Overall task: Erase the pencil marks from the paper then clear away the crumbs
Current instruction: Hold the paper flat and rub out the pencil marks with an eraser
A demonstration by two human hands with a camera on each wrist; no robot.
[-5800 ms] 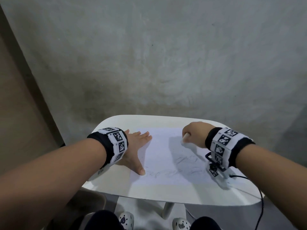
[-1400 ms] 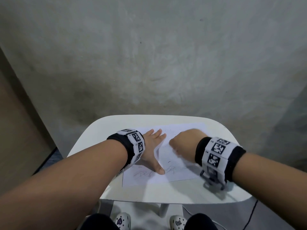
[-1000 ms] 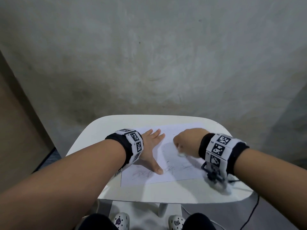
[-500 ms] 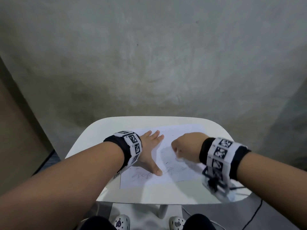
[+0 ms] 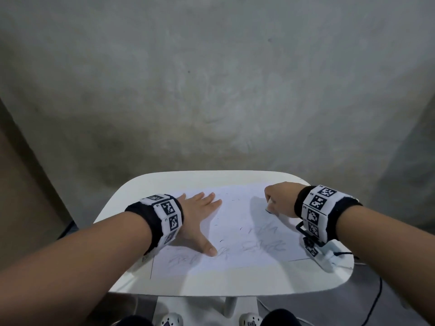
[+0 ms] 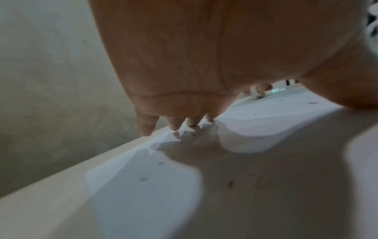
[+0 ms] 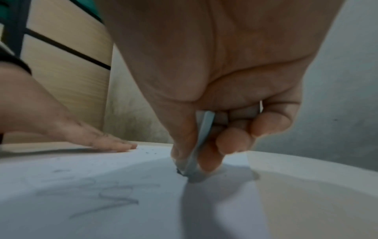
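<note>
Right grip (image 7: 196, 161) pinches the eraser (image 7: 201, 142) (tip on paper (image 5: 235, 231)); left hand (image 5: 197, 220) presses flat, fingers straight.

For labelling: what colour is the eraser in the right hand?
Pale grey-blue eraser, tip darkened; right wrist view shows it best.

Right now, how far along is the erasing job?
Partly done: the paper looks clean at its far end. In hand: the right hand pinches the eraser against it while the left hand presses it flat. Left: pencil marks near the front, then the crumbs.
</note>
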